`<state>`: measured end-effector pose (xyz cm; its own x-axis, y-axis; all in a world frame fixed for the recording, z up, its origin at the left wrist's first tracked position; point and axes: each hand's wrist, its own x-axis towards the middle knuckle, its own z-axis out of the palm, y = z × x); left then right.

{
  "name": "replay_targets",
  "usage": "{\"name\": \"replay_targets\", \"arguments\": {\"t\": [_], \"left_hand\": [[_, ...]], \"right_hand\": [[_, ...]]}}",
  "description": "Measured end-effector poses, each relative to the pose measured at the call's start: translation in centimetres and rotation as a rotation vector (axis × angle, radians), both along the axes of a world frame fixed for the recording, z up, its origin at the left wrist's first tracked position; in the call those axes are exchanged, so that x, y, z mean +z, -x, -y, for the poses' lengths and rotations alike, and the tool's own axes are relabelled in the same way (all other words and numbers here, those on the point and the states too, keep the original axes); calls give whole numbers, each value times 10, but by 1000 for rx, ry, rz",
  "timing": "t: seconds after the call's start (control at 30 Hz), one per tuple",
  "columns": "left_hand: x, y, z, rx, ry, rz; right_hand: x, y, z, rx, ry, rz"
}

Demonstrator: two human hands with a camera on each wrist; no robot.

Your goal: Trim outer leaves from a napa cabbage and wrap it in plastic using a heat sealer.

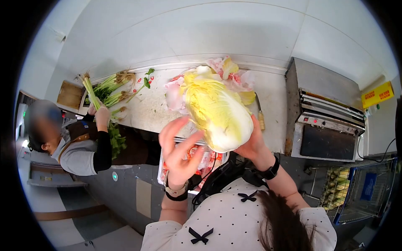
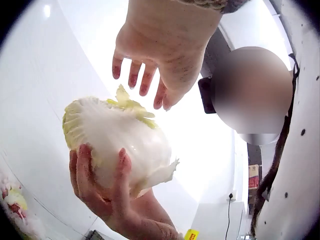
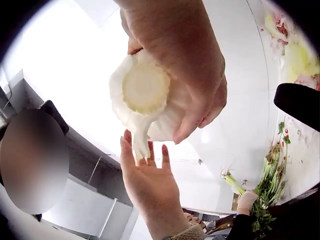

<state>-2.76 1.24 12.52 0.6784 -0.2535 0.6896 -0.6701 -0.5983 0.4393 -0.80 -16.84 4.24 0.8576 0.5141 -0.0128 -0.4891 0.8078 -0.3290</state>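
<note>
Your right hand (image 1: 252,144) grips the smooth-ribbed, crinkly cabbage (image 1: 217,111) at twelve o'clock; your left hand (image 1: 180,152) spreads, released—perhaps grazing a leaf. Scuffed pale counter (image 1: 273,111) beyond—boxy metal machine (image 1: 328,113) at two.

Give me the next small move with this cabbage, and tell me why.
Probably pinch the loose flap near the cut base of the cabbage with the left hand and peel it back: the flap sticks out from the head, the left hand is open close by, and the right hand grips the cabbage.
</note>
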Motion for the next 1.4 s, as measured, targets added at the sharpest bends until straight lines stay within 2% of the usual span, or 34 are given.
{"name": "replay_targets", "arguments": {"t": [0.07, 0.17, 0.3, 0.4, 0.53, 0.63, 0.8, 0.93, 1.0, 1.1, 1.3, 1.4], "left_hand": [[12, -4, 3, -116, -244, 40], [17, -13, 8, -132, -419, 80], [16, -17, 9, -78, -568, 214], [18, -22, 6, -103, -594, 177], [20, -28, 6, -148, -523, 113], [17, -30, 7, -200, -422, 35], [25, -30, 12, -242, -373, -96], [27, -31, 14, -234, -396, -88], [22, -34, 11, -240, -397, -62], [18, -38, 11, -210, -361, -25], [11, -41, 16, -106, -187, -116], [8, -40, 19, -28, -66, -17]], "right_hand": [[-1, 1, -1, -14, 41, 5], [1, 2, 0, 4, 61, -2], [1, 0, -2, -12, 130, -5], [0, 0, -2, -18, 128, 2], [-3, 1, -3, -12, 118, -26], [-8, 2, -2, 48, 18, -39], [-10, 3, -3, 59, 32, -31], [-16, 3, -2, 104, -57, -14], [-18, 3, -3, 84, -10, 28], [-13, 4, -4, 86, 35, 19], [-12, 3, -8, 106, 54, -116], [-15, 2, -8, 122, 44, -153]]}}
